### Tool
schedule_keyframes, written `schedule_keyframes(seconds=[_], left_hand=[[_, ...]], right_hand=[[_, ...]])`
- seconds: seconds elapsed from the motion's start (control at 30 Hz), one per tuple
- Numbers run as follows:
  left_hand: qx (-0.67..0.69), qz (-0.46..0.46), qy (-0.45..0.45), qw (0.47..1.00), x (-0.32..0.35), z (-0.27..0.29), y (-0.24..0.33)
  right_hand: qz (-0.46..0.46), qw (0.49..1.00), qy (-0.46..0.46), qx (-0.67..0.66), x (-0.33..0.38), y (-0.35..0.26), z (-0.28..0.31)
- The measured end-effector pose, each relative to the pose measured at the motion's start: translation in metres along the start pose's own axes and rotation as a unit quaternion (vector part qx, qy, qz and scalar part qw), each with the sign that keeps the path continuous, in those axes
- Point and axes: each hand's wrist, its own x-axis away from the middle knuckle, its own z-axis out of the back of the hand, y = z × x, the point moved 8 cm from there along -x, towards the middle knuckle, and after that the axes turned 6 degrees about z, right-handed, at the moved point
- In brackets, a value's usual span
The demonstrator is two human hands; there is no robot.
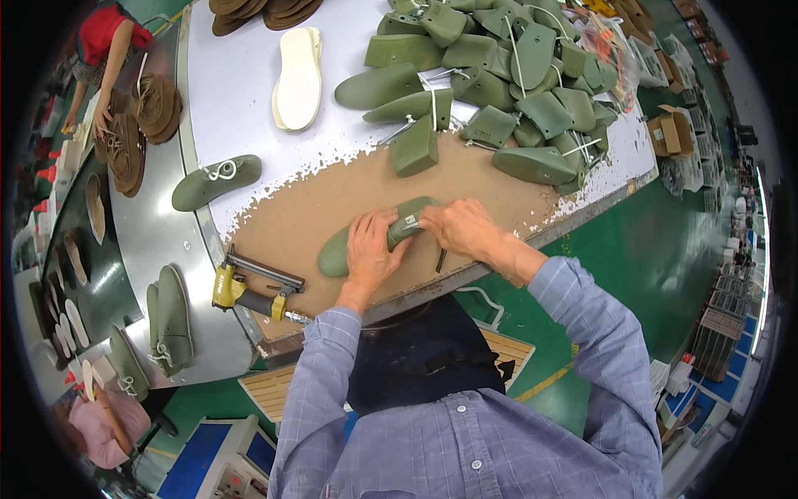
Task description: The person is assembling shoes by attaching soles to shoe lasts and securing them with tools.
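On the worn brown middle of the bench (274, 220), a green shoe last (378, 235) lies on its side, toe toward the person's left and heel toward the right. A small pale label patch sits on the last near its heel end, between the two hands; its print is too small to tell. At the far right end of the bench stands an open brown cardboard box (670, 129), and beside the pile lies a clear plastic bag (611, 41) with orange bits inside.

The left hand (370, 249) lies flat over the middle of the last, fingers spread and pressed down on it — a loose, open grip that covers rather than clamps. The right hand (461, 229) is curled at the heel end, fingers bent together on the last; a thin dark tool (440, 260) pokes out beneath the palm, though how it is held is hidden.

A yellow and black staple gun (249, 291) rests at the near left edge of the bench, well apart from the hands. A heap of green lasts (507, 75) fills the far side, with a cream insole (299, 79) on the white part — and a single green last with a white cord (216, 181) at the bench's left edge.
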Motion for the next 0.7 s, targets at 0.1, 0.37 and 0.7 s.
schedule_keyframes(seconds=[0.1,0.37,0.7], left_hand=[[-0.002,-0.007,0.006,1.000,0.000,0.001,0.004],[0.013,-0.049,-0.012,0.999,0.003,0.007,-0.005],[0.202,0.225,-0.144,0.942,0.097,0.036,0.033]], right_hand=[[-0.029,1.000,0.005,0.006,0.004,-0.004,-0.001],[-0.039,0.991,0.127,-0.026,0.027,-0.006,0.011],[-0.310,0.559,0.221,-0.737,0.151,-0.048,-0.104]])
